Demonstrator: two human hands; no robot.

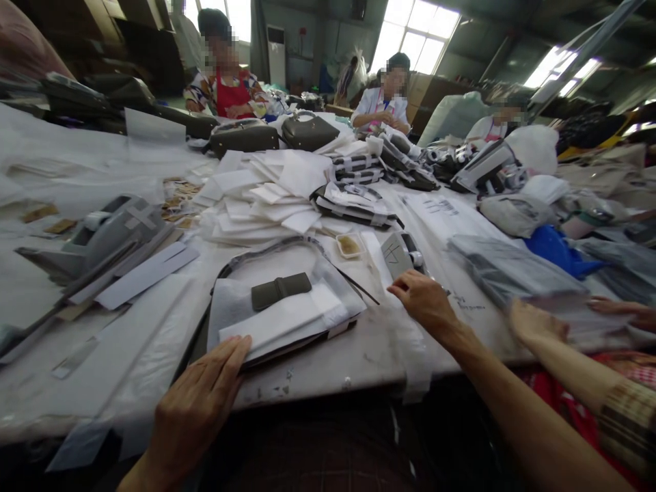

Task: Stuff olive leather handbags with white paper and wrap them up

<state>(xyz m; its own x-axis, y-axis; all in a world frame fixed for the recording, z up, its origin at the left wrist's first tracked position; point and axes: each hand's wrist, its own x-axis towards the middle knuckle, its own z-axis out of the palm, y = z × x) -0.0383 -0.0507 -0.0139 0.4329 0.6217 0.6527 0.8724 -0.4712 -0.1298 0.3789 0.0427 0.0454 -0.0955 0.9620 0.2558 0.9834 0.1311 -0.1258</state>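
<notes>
A dark olive handbag [341, 329] lies flat before me, wrapped in white sheet with its wrapped handle pointing away. On top are a folded white foam sheet [287, 320] and a small olive strap piece [281, 291]. My left hand [197, 393] rests with fingers stretched out flat on the bag's near left edge; its thumb is hidden. To the right of the bag, my right hand [428, 301] is closed in a pinch above the table, just before a grey tape dispenser [397, 256]. What it pinches, if anything, I cannot make out.
A white dish [349, 246] stands behind the bag. Foam sheets [266, 198] are piled beyond, with another tape dispenser [110, 232] at left. At right, a co-worker's hands [538, 324] handle a plastic-wrapped item [512, 270]. Several people work across the table.
</notes>
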